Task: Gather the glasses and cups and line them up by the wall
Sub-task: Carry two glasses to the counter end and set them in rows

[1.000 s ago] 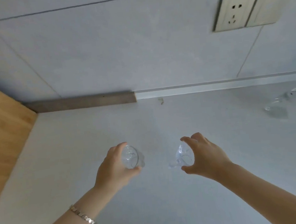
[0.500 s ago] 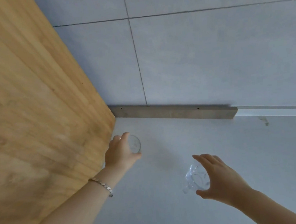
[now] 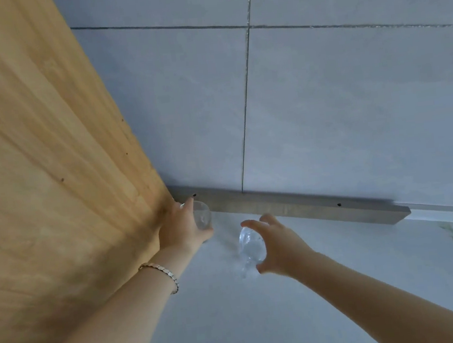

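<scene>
Glass [image 3: 202,215] sits in your left hand [image 3: 181,229], at ten o'clock of the counter [image 3: 263,321], tucked into the corner where the wooden panel [image 3: 37,163] meets the grey strip [image 3: 293,206] under the tiled wall [image 3: 338,103]; fingers and thumb curl round its side, likely to start the row. At its four o'clock, your right hand [image 3: 278,247] pinches a second glass [image 3: 251,245] between spread fingers and thumb, apparently still off the counter, for setting beside the first.
</scene>
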`<action>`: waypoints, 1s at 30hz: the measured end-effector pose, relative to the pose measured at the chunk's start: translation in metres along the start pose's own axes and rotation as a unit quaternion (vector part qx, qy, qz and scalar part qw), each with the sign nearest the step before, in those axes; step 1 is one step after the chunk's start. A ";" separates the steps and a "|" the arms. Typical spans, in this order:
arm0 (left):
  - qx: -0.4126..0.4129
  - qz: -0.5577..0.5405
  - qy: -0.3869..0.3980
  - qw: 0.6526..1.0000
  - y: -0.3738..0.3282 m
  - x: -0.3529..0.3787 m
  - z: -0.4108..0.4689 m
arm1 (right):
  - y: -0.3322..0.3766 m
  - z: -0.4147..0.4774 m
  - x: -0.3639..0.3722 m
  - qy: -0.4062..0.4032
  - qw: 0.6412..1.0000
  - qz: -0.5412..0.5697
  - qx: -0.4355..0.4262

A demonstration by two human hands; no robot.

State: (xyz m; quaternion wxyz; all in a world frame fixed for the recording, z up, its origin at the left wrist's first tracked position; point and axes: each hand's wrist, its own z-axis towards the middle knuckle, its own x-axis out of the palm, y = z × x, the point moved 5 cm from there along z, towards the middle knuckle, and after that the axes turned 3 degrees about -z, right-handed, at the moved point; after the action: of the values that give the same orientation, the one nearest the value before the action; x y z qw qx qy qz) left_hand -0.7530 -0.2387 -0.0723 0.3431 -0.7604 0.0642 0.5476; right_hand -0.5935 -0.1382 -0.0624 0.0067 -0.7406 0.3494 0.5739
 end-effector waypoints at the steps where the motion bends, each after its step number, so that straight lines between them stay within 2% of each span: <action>1: 0.008 -0.002 -0.002 1.000 0.002 0.001 0.001 | 0.004 0.013 -0.001 -0.001 1.000 -0.005 -0.006; 6: 0.026 -0.001 -0.004 1.000 0.007 0.005 0.002 | 0.015 0.051 -0.004 0.004 1.000 0.014 -0.002; 11: 0.025 -0.001 -0.023 0.999 0.005 0.005 0.000 | 0.015 0.048 0.016 0.013 0.994 0.089 0.059; 15: 0.032 0.026 -0.013 0.999 0.000 0.004 0.000 | 0.018 0.045 0.023 -0.014 0.991 0.113 0.075; 19: 0.033 0.056 -0.005 0.998 -0.005 0.003 -0.008 | 0.009 0.025 0.022 -0.014 0.983 0.154 0.095; 22: 0.074 0.112 -0.009 0.991 -0.013 0.005 -0.024 | -0.013 -0.010 0.022 0.022 0.988 0.116 0.103; 26: 0.175 0.225 0.062 0.957 -0.060 0.008 -0.074 | -0.065 -0.079 0.022 0.092 0.985 0.067 0.127; 30: 0.201 0.165 0.169 0.951 -0.121 0.046 -0.125 | -0.135 -0.161 0.015 0.108 0.978 0.029 0.174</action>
State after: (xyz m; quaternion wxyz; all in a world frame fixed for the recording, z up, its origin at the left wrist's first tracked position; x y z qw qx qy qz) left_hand -0.5788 -0.2082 -0.0375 0.3778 -0.7357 0.3545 0.4362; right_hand -0.3849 -0.1097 -0.0727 0.0816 -0.7752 0.4639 0.4211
